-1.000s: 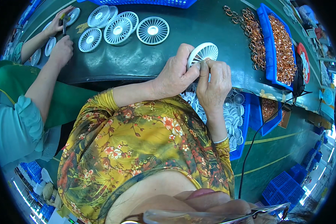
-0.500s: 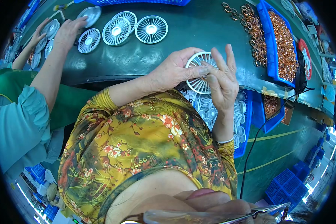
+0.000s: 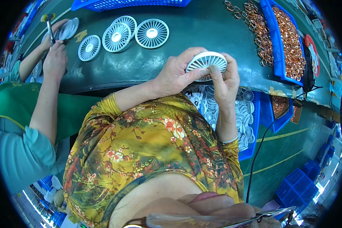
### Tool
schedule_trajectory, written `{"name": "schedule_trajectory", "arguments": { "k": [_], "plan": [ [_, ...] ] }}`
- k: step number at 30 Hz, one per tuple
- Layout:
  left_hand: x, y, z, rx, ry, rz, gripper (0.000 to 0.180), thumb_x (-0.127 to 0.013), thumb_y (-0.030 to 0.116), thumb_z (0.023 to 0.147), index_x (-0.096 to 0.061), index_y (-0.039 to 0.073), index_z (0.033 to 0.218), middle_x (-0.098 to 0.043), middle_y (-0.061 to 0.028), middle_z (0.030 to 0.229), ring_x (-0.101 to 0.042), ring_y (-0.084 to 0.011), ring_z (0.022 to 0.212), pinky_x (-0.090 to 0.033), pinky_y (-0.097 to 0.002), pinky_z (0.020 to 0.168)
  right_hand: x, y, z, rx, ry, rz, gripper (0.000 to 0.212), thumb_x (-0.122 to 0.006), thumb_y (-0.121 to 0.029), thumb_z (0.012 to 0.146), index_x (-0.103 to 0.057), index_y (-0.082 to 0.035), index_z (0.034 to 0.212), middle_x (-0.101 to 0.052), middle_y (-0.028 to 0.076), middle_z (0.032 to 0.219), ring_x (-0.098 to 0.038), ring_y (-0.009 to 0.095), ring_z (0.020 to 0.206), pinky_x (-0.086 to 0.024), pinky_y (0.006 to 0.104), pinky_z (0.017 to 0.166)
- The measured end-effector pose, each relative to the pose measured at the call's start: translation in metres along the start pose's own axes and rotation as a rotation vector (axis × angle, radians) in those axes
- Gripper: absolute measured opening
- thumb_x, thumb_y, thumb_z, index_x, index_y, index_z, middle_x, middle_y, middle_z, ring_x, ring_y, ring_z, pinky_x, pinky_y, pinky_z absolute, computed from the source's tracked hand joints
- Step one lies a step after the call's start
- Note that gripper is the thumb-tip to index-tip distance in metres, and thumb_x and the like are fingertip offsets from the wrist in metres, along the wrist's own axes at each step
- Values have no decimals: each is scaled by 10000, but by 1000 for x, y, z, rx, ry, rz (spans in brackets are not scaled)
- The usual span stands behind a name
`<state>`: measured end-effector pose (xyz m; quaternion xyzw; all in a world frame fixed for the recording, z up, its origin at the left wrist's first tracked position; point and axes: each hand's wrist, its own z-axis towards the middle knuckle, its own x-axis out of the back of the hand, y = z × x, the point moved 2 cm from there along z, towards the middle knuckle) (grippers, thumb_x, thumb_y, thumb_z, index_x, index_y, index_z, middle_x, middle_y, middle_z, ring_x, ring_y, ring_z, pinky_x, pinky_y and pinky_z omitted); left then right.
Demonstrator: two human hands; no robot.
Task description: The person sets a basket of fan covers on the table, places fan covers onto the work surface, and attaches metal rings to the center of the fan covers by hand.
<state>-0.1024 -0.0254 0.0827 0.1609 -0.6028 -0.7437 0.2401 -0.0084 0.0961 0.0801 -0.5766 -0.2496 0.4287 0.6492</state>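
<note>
Between my two hands, above the near edge of the table, is a white spoked plastic wheel point(image 3: 208, 60), tilted so that its rim faces up. My left hand point(image 3: 174, 75) grips its left side, thumb across the spokes. My right hand point(image 3: 227, 80) is closed around the right side, with its thumb pressed near the hub beside the left thumb. Whether a small ring sits under the thumbs is hidden. Several similar wheels point(image 3: 152, 33) lie on the table ahead to the left, two of them overlapping.
A blue tray point(image 3: 276, 45) of copper-coloured rings stands at the right, with loose rings point(image 3: 259, 36) beside it. Below my right arm is a blue crate point(image 3: 256, 125) full of white wheels. At the left a co-worker's hands hold a hammer point(image 3: 49, 28) and a wheel point(image 3: 69, 29).
My right hand has closed onto the wheel's right side, and the wheel has tipped flatter. The co-worker has drawn a wheel left and now holds a hammer.
</note>
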Motion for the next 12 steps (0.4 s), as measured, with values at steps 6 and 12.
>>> {"name": "schedule_trajectory", "arguments": {
  "k": [6, 12],
  "plan": [
    [6, 0, 12, -63, 34, 154, 402, -630, 100, 861, -479, 19, 1224, -608, -76, 1080, -589, -123, 938, -484, -255, 804, 5, 17, 11, 25, 43, -150, 326, -652, -137, 849, -513, 8, 1106, -600, 74, 918, -566, 107, 784, -468, 232, 691],
    [23, -9, 27, -442, 186, 857, 460, -641, 54, 799, -508, 154, 1228, -640, -111, 1031, -626, -291, 900, -518, -338, 737, 53, 0, 49, 236, 379, -926, 327, -647, -213, 834, -585, -21, 1091, -576, 137, 959, -570, 219, 707, -470, 323, 621]
  ]
}}
